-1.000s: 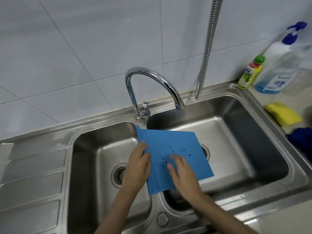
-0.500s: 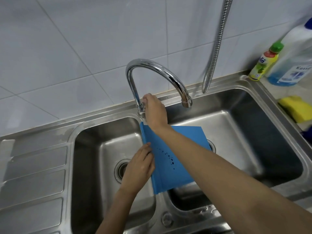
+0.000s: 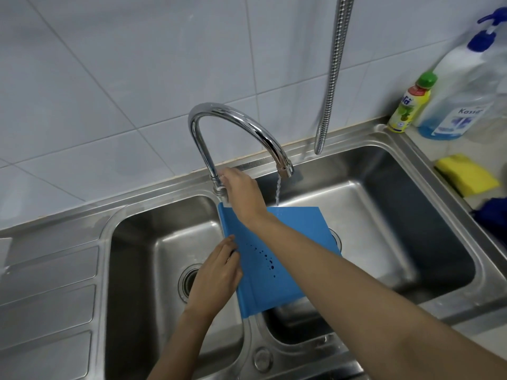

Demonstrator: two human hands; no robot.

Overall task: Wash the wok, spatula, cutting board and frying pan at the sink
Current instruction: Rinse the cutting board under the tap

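Item: cutting board (image 3: 277, 250), blue, thin, lying tilted across the divider of the double sink (image 3: 428, 154), its far edge just below the right hand, its left edge under the left hand

Left hand (image 3: 216, 278): fingers fairly straight and together, resting on the board's left edge and steadying it; whether the thumb hooks beneath cannot be told

Right hand (image 3: 241, 192): reached forward over the board, fingers curled round the base of the tap (image 3: 236, 124), where the valve sits hidden behind them

Water: thin stream falling from the spout just right of the right hand, landing at the board's far edge

Beyond the right forearm, on the counter: yellow sponge (image 3: 466, 176), small green-capped bottle (image 3: 411, 105), large pump bottle (image 3: 463, 89); hanging metal hose (image 3: 330, 78) behind the spout

Wok, spatula, frying pan: not in view

Step, as judged: opening the tap to rinse the board

Risks, as judged: the board is steadied on one side only, so the wetted surface may slide off the divider into a basin; a tap opened too far could splash water off the flat face onto the counter; dark specks near the left fingers may stay if the stream reaches only the far edge
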